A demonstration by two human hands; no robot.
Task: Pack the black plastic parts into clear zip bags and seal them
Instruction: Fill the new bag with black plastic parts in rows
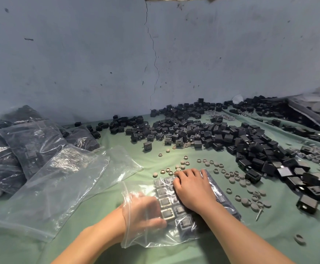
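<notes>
While the left hand point(142, 210) reaches inside the zip bag point(136, 239), the right hand point(191, 189) presses flat on top.
On the cloth point(98, 244), the bag of black parts point(164, 201) looks floppy and slick, best pinched at its mouth; left grasp blurred, cannot tell.

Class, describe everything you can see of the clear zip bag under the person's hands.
The clear zip bag is glossy, crinkled plastic, lying flat on the green cloth. Its mouth is open towards the left, where the left hand reaches inside. Rows of black plastic parts fill it. The right hand presses flat on top.
</notes>
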